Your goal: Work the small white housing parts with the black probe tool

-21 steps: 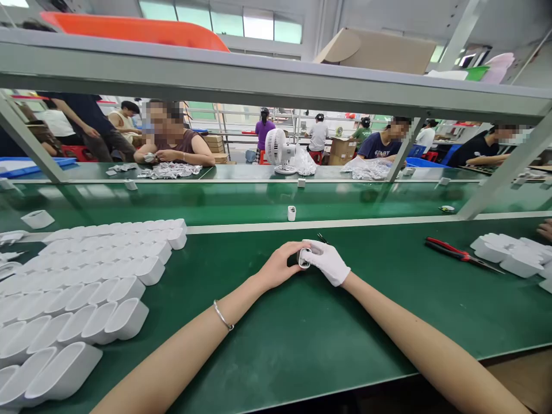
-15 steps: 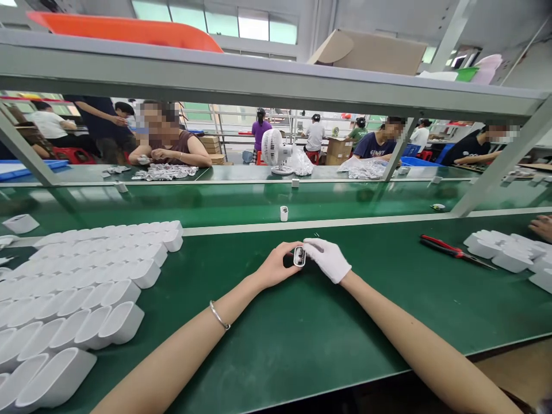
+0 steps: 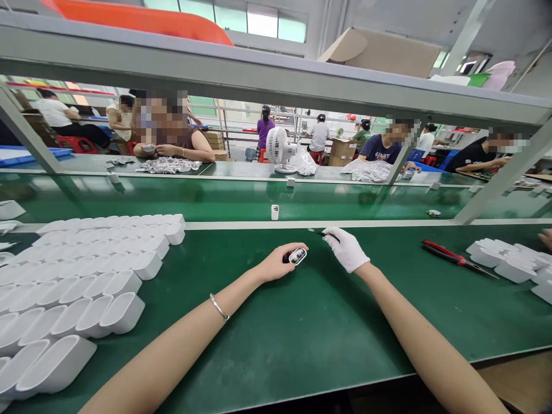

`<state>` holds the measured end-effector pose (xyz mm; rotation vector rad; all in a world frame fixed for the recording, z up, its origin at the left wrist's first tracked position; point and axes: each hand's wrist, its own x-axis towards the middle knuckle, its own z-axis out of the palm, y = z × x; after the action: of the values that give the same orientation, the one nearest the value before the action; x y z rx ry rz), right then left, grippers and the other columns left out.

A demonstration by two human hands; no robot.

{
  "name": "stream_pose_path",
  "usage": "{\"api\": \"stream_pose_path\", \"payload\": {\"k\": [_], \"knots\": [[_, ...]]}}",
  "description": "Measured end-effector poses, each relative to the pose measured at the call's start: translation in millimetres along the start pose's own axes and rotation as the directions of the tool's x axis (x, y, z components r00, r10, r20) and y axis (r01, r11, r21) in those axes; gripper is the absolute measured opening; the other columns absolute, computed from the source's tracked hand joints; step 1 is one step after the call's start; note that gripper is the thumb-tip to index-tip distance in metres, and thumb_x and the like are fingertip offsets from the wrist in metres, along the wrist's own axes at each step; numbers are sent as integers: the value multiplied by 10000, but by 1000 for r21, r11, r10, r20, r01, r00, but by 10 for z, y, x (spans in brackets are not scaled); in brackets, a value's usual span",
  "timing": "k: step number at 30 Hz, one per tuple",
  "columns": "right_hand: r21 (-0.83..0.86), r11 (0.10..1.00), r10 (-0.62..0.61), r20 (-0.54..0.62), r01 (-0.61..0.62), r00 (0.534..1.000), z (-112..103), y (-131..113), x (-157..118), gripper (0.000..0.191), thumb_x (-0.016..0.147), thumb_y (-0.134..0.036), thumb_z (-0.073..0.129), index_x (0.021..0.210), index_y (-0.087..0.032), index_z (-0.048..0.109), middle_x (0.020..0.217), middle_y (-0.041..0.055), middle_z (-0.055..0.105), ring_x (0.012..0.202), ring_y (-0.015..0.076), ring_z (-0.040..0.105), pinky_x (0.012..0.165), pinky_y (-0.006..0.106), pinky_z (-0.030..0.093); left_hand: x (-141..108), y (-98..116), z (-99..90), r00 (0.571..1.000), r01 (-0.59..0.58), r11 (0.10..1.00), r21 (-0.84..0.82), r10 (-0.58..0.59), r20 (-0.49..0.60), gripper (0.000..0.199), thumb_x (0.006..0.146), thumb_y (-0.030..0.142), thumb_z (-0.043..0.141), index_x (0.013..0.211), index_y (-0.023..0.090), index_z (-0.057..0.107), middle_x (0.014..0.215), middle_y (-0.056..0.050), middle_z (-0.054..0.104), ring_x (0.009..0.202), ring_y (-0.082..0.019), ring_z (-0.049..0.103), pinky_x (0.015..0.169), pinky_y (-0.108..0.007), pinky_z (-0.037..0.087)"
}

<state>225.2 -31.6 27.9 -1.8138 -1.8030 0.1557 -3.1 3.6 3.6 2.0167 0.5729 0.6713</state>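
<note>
My left hand (image 3: 276,264), bare with a silver bangle at the wrist, is closed around a small white oval housing (image 3: 303,251). Its open end faces me and shows parts inside, too small to make out. Something dark shows between the thumb and fingers. To the right, my right hand (image 3: 347,250) wears a white glove and pinches a slim dark tool (image 3: 321,233) with a pale tip pointing left. The tool is apart from the housing. Beyond my hands, a similar small white housing (image 3: 275,212) stands upright on the green surface.
Rows of white oval shells (image 3: 125,307) cover the left of the green table (image 3: 276,356). Red-handled pliers (image 3: 459,260) and more white shells (image 3: 502,259) lie at right. A shelf beam (image 3: 276,77) crosses overhead. A fan (image 3: 278,146) and co-workers are beyond.
My right hand has moved right, away from the housing, and the slim dark tool now shows in it. The housing in my left hand has tilted to the right.
</note>
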Motion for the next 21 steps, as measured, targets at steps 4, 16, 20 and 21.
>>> {"api": "stream_pose_path", "payload": {"k": [4,16,20,21], "knots": [[-84,917,-395,-63,390,916,-50,-150,-84,148,844,-258,549,898,-263,686,869,5,702,801,159,599,868,350,294,28,-68,-15,998,60,998,1,-60,3,638,501,74,408,1076,226,639,1070,-14,607,997,-234,492,918,-349,393],[-287,862,-467,-129,418,875,84,-225,-159,148,832,-198,546,825,-253,682,706,-30,686,652,111,550,707,324,192,58,-94,-38,972,231,971,-56,-233,-32,648,525,96,430,1128,246,614,941,-34,441,1021,-245,465,1014,-401,322],[-258,868,-468,-140,424,873,110,-244,-169,148,825,-198,549,832,-253,686,704,-30,686,647,106,554,712,318,197,60,-104,-42,973,226,972,-69,-228,-32,641,524,92,430,1123,230,611,974,-40,471,1028,-250,466,1009,-405,322],[-252,869,-469,-143,426,871,98,-245,-169,150,824,-201,547,827,-252,688,706,-27,688,647,106,556,714,317,199,58,-102,-43,974,220,973,-70,-223,-29,635,523,91,430,1113,232,615,984,-38,484,1035,-250,463,1014,-403,317]]}}
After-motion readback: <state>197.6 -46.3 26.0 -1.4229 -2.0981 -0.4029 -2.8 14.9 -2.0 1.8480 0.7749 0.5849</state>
